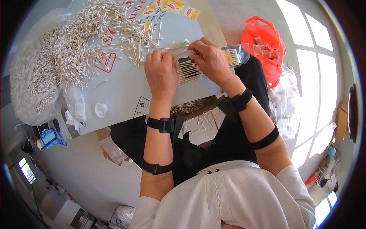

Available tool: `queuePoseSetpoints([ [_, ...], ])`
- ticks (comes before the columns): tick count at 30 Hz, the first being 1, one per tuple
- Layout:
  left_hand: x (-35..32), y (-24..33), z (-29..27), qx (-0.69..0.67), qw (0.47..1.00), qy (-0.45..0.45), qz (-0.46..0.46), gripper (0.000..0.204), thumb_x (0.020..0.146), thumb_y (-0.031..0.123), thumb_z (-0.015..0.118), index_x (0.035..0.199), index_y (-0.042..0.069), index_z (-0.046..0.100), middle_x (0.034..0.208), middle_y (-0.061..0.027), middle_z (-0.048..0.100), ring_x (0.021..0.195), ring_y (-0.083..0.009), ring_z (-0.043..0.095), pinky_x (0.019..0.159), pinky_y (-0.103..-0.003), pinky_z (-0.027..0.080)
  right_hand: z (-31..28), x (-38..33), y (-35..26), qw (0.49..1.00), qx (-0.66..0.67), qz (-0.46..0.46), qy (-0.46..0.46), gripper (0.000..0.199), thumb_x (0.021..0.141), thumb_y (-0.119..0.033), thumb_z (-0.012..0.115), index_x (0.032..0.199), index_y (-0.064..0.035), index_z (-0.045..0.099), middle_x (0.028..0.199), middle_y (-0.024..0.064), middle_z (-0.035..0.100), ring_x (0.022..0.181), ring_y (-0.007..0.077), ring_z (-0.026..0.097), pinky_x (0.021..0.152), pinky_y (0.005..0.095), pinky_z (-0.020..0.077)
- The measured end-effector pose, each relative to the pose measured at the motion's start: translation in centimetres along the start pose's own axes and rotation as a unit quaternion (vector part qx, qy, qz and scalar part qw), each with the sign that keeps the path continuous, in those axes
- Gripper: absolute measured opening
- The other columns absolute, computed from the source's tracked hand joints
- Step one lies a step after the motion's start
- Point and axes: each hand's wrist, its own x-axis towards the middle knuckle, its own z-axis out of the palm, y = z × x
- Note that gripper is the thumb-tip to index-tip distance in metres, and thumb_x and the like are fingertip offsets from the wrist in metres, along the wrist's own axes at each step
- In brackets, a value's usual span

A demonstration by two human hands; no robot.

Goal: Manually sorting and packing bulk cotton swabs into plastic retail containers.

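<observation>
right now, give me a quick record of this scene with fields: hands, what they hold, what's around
left hand: presses on a bundle of cotton swabs
right hand: fingers grip the same bundle at the mouth of a clear packet
surface: grey board across the lap
loose swabs: big pile on the board's far left
other: orange plastic bag to the right, small white cap near the board's edge
</observation>
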Motion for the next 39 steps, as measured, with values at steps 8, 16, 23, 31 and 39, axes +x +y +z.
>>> queuePoseSetpoints([
  [8, -1.2, 0.6, -0.1, 0.012, 0.998, -0.053, 0.000, 0.025, 0.079, 0.004, 0.070, 0.103, 0.006, 0.065, 0.107, -0.0077, 0.060, 0.106, -0.0290, 0.055, 0.089, -0.042, 0.043, -0.1, -1.2, -0.7, 0.999, -0.010, 0.037, 0.025, 0.019, 0.077, -0.004, 0.070, 0.096, -0.0060, 0.067, 0.095, 0.0134, 0.061, 0.080, 0.0360, 0.065, 0.071, 0.0440, 0.0528],
  [16, -4.5, 2.7, 0.1, 0.031, 0.984, -0.172, -0.029, 0.075, 0.092, 0.038, 0.062, 0.152, 0.004, 0.032, 0.160, -0.0142, 0.028, 0.150, -0.0300, 0.023, 0.119, -0.055, 0.014, 0.5, -1.7, -0.8, 0.997, -0.063, -0.002, 0.037, 0.023, 0.082, -0.001, 0.067, 0.105, -0.0040, 0.067, 0.096, 0.0128, 0.061, 0.081, 0.0318, 0.065, 0.072, 0.0382, 0.0519],
  [23, -3.2, 1.1, 0.3, 0.040, 0.986, -0.158, 0.022, 0.079, 0.086, 0.042, 0.068, 0.149, 0.004, 0.037, 0.159, -0.0147, 0.031, 0.148, -0.0281, 0.026, 0.119, -0.053, 0.018, 2.1, -3.5, -1.9, 0.973, 0.172, 0.044, 0.151, 0.021, 0.096, -0.004, 0.055, 0.115, 0.0013, 0.062, 0.124, 0.0159, 0.059, 0.113, 0.0290, 0.059, 0.095, 0.0334, 0.0476],
  [31, -3.0, 0.1, 1.0, -0.036, 0.992, -0.114, 0.035, 0.064, 0.096, 0.032, 0.059, 0.148, 0.002, 0.038, 0.155, -0.0182, 0.034, 0.146, -0.0336, 0.029, 0.119, -0.049, 0.022, 3.2, -3.4, -1.5, 0.952, 0.252, 0.042, 0.168, 0.030, 0.102, -0.011, 0.051, 0.128, 0.0033, 0.056, 0.139, 0.0164, 0.053, 0.129, 0.0276, 0.050, 0.107, 0.0340, 0.0391],
  [39, -2.4, 2.9, 2.6, -0.419, 0.883, 0.099, -0.188, 0.051, 0.106, 0.031, 0.042, 0.147, 0.000, 0.041, 0.148, -0.0158, 0.044, 0.138, -0.0246, 0.041, 0.115, -0.038, 0.029, 4.2, -2.9, -2.1, 0.934, 0.315, 0.050, 0.162, 0.030, 0.103, -0.012, 0.049, 0.129, 0.0031, 0.056, 0.141, 0.0166, 0.053, 0.131, 0.0259, 0.049, 0.109, 0.0334, 0.0368],
])
